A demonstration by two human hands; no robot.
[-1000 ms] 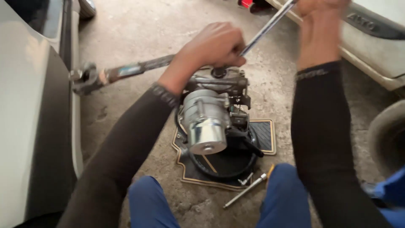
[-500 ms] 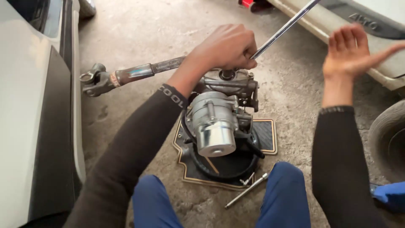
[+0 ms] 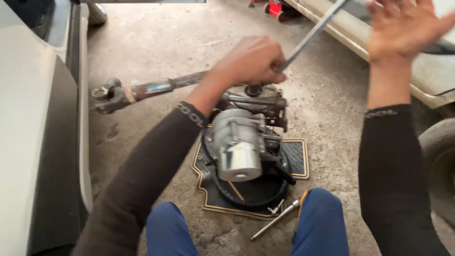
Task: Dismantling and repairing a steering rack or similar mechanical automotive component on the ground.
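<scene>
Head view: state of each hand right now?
Left hand: closed on the long metal wrench handle, above the steering column assembly.
Right hand: open, fingers spread, holding nothing, raised and blurred.

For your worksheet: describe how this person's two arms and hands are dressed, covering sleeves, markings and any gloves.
Both arms wear long, close-fitting dark brown sleeves that end at the wrist. Each sleeve has small pale lettering printed around the cuff. The left hand and right hand are bare, with no gloves; no rings or watch can be made out, and the right hand is blurred.

right hand (image 3: 403, 28) motion-blurred, long wrench (image 3: 313, 33) cut off at top edge — tyre (image 3: 438, 166) cropped
</scene>
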